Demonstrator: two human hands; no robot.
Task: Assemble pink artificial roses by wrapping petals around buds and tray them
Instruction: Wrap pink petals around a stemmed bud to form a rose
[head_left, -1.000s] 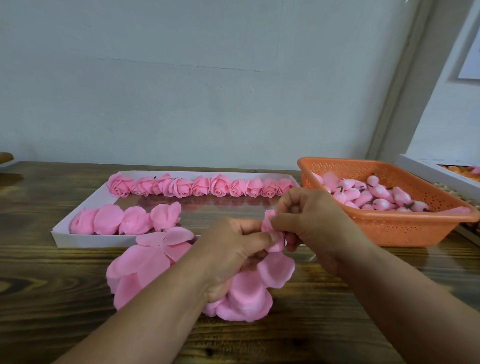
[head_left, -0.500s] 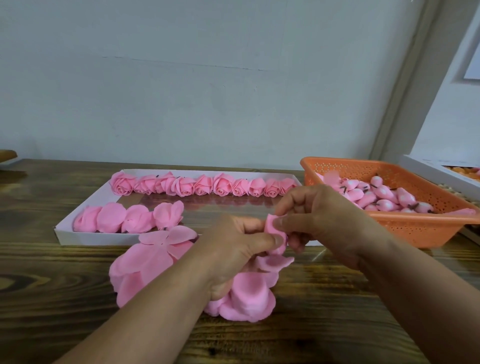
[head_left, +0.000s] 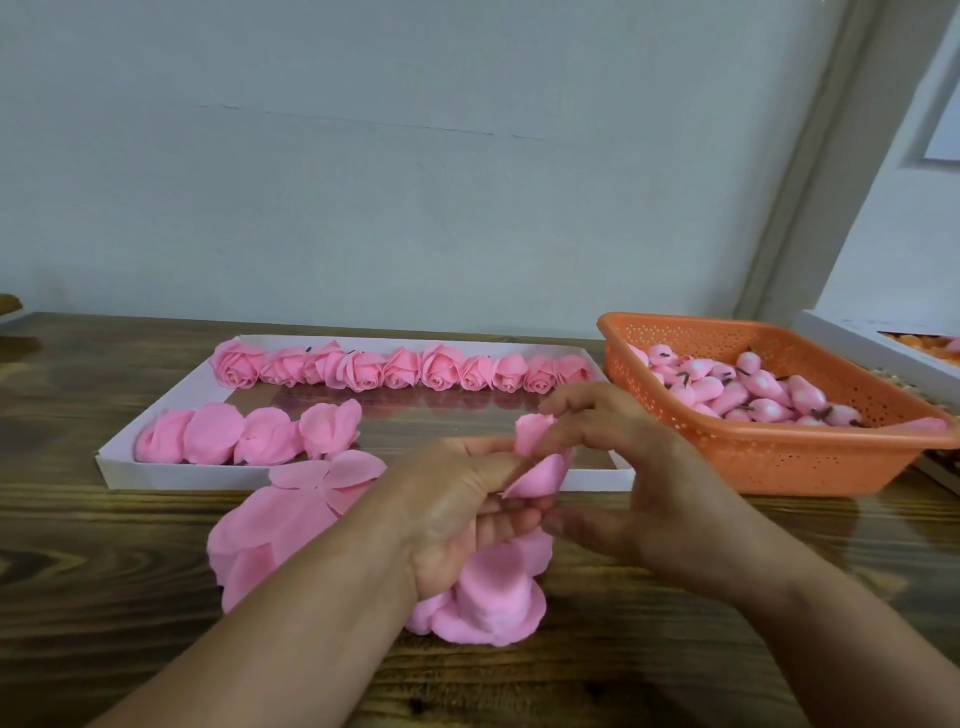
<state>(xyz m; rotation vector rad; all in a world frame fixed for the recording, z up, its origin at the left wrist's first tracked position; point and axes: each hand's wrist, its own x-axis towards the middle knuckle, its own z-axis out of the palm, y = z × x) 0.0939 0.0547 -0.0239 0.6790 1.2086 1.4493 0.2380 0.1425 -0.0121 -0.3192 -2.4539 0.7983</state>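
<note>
My left hand (head_left: 467, 514) grips a half-wrapped pink rose (head_left: 537, 462) just in front of the white tray (head_left: 363, 479). My right hand (head_left: 618, 467) pinches its upper petal from the right. The bud inside is hidden by petals and fingers. A stack of loose pink petals (head_left: 488, 597) lies under my left hand, and a flat petal piece (head_left: 291, 519) lies to its left. In the tray, a row of finished roses (head_left: 400, 366) lines the far edge and a few more roses (head_left: 249, 434) sit at the near left.
An orange perforated basket (head_left: 769, 457) of pink buds stands right of the tray. A white box (head_left: 878, 343) sits at the far right edge. Everything rests on a dark wooden table (head_left: 104, 597) against a pale wall.
The lower petal has been folded up against the rose. My right hand's fingers have shifted up onto the top petal, and both hands have stayed in place.
</note>
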